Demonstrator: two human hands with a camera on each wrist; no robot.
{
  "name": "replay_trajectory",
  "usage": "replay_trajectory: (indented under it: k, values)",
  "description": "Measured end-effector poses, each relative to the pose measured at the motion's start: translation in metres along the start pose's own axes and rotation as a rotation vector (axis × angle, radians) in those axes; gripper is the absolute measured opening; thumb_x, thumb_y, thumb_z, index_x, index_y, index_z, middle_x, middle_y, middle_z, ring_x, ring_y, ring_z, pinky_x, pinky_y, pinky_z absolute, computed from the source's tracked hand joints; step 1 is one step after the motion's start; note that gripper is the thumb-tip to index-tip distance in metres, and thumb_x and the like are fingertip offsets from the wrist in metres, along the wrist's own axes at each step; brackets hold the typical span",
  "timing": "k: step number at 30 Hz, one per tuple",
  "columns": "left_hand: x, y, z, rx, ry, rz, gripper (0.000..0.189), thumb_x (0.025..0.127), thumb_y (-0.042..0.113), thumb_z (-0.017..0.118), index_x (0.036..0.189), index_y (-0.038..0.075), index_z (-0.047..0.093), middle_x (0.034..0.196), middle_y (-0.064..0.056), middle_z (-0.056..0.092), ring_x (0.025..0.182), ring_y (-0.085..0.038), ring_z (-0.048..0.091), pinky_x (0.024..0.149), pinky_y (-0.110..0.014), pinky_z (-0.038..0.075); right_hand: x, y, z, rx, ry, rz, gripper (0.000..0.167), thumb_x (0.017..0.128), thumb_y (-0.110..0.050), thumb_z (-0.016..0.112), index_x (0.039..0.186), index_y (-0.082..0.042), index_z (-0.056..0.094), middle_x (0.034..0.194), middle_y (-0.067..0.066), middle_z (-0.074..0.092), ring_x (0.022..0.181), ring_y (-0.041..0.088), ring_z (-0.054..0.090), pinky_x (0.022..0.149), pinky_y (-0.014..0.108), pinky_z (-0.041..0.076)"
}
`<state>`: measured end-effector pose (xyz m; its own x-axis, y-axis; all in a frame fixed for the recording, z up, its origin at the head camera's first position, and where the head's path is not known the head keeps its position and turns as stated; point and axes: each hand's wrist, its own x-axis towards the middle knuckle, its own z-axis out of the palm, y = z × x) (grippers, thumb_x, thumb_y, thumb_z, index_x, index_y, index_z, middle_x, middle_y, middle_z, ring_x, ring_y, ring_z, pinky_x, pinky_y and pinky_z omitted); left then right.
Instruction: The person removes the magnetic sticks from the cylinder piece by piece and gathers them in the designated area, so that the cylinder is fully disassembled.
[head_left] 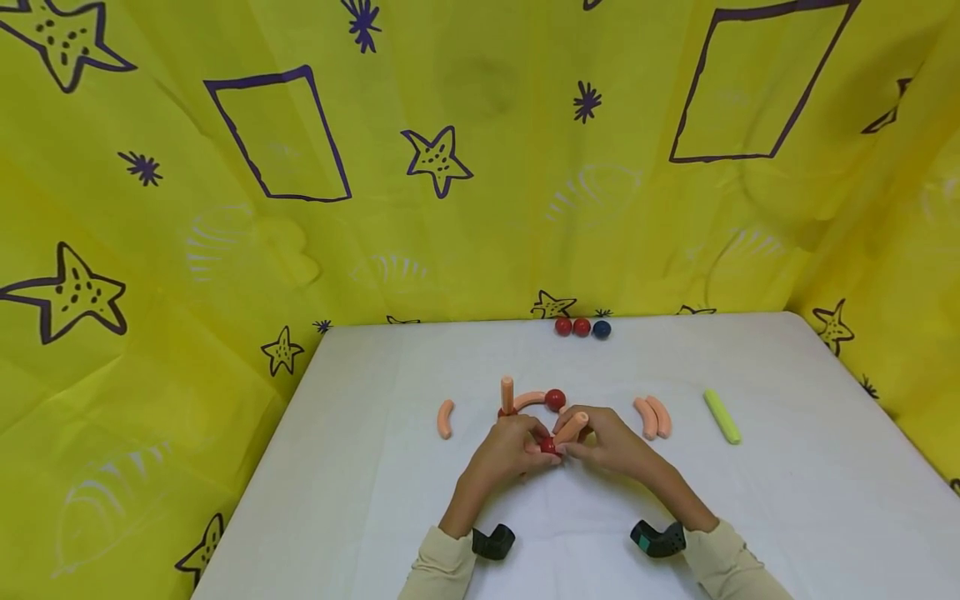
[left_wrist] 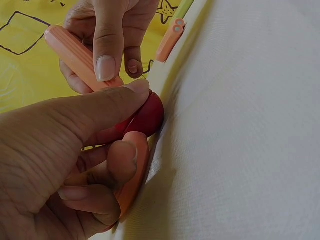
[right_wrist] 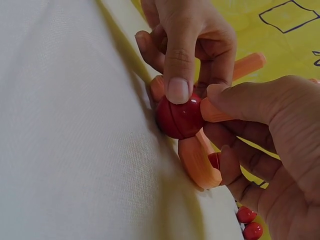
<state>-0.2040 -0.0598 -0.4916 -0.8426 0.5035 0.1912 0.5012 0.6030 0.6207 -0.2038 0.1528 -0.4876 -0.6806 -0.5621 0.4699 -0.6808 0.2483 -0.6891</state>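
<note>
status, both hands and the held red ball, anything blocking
Left hand holding red ball. Right hand pinching orange stick, end at the ball. Two curved sticks off right, clear of hands.

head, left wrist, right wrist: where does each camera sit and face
Head: worn on the head, facing forward and down at the white table; left grip, right grip and both sleeves show.
Left wrist: on that wrist, facing the red ball; both grips show.
Right wrist: on that wrist, facing the same red ball; both grips show.
Both wrist views share the red ball and yellow backdrop.
</note>
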Motion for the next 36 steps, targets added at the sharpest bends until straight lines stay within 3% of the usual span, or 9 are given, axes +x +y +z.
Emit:
replay_trajectory:
  k: [9, 16, 19, 29, 33, 36]
  values:
    - [-0.001, 0.001, 0.001, -0.001, -0.010, -0.001, 0.029, 0.076, 0.032, 0.084, 0.092, 0.010, 0.073, 0.077, 0.006, 0.064, 0.055, 0.004, 0.045, 0.053, -0.012, 0.039, -0.003, 0.003, -0.001, -0.015, 0.003, 0.004, 0.013, 0.083, -0.005, 0.075, 0.091, -0.013, 0.068, 0.093, 0.003, 0.068, 0.081, 0.012, 0.062, 0.064, 0.023, 0.053]
    - [0.000, 0.001, -0.001, 0.051, -0.018, -0.003, 0.030, 0.075, 0.031, 0.084, 0.094, 0.010, 0.073, 0.082, 0.007, 0.067, 0.062, 0.004, 0.046, 0.056, -0.011, 0.038, -0.002, 0.000, -0.006, -0.007, 0.013, 0.180, 0.014, 0.087, -0.009, 0.072, 0.100, -0.010, 0.068, 0.102, 0.004, 0.069, 0.085, 0.002, 0.060, 0.069, 0.020, 0.053]
    - [0.000, 0.001, -0.001, 0.050, -0.017, -0.006, 0.030, 0.075, 0.031, 0.084, 0.094, 0.010, 0.073, 0.082, 0.007, 0.067, 0.063, 0.003, 0.046, 0.056, -0.011, 0.039, -0.001, -0.001, -0.007, -0.002, -0.001, 0.206, 0.015, 0.087, -0.010, 0.072, 0.102, -0.008, 0.067, 0.103, 0.006, 0.068, 0.086, 0.001, 0.060, 0.071, 0.021, 0.054]
    - [-0.001, 0.002, -0.001, 0.011, -0.015, 0.001, 0.028, 0.076, 0.029, 0.084, 0.093, 0.009, 0.073, 0.079, 0.005, 0.066, 0.056, 0.006, 0.045, 0.054, -0.011, 0.039, -0.004, -0.002, -0.006, -0.005, 0.039, 0.121, 0.011, 0.089, -0.004, 0.067, 0.094, -0.013, 0.067, 0.104, 0.007, 0.069, 0.094, 0.009, 0.063, 0.073, 0.023, 0.055]
    - [0.000, 0.001, 0.000, 0.009, -0.016, -0.006, 0.028, 0.076, 0.029, 0.084, 0.093, 0.009, 0.073, 0.079, 0.005, 0.065, 0.054, 0.005, 0.046, 0.054, -0.012, 0.040, -0.003, -0.003, -0.007, -0.009, 0.087, 0.141, 0.011, 0.094, -0.003, 0.061, 0.095, -0.014, 0.064, 0.106, 0.007, 0.070, 0.097, 0.004, 0.061, 0.074, 0.023, 0.052]
    - [0.000, 0.001, 0.000, 0.012, -0.017, -0.013, 0.028, 0.077, 0.029, 0.084, 0.093, 0.010, 0.073, 0.079, 0.006, 0.065, 0.054, 0.005, 0.047, 0.054, -0.012, 0.041, -0.003, -0.004, -0.011, 0.015, 0.127, 0.178, 0.010, 0.097, -0.003, 0.056, 0.100, -0.007, 0.064, 0.109, 0.013, 0.069, 0.096, 0.001, 0.060, 0.075, 0.023, 0.053]
